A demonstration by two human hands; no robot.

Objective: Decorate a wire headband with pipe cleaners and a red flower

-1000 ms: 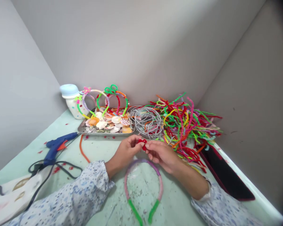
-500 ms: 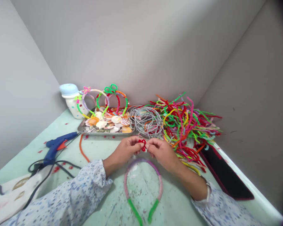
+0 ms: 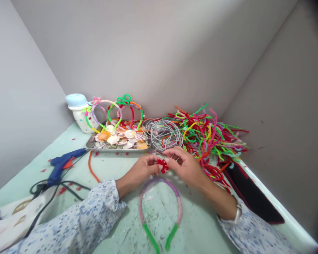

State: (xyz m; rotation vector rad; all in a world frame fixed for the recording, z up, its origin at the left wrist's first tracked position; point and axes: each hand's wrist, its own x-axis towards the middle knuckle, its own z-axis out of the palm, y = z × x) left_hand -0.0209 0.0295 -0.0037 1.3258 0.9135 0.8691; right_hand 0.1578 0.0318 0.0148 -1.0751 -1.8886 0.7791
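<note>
Evidently left hand (image 3: 140, 171) pinched red flower (image 3: 163, 165) just beyond arch of headband (image 3: 159, 180); right hand (image 3: 187, 168) had thumb at petal, full grip unclear. Light fingertip pressure suited shaping, flower's center steadied.

Shells (image 3: 113, 140) fill a tray (image 3: 119, 150); a blue-lidded jar (image 3: 78, 117) stands nearby

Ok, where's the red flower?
Head view, below centre: the red flower is held by the left hand, the right hand at its edge, just beyond the headband.
</note>
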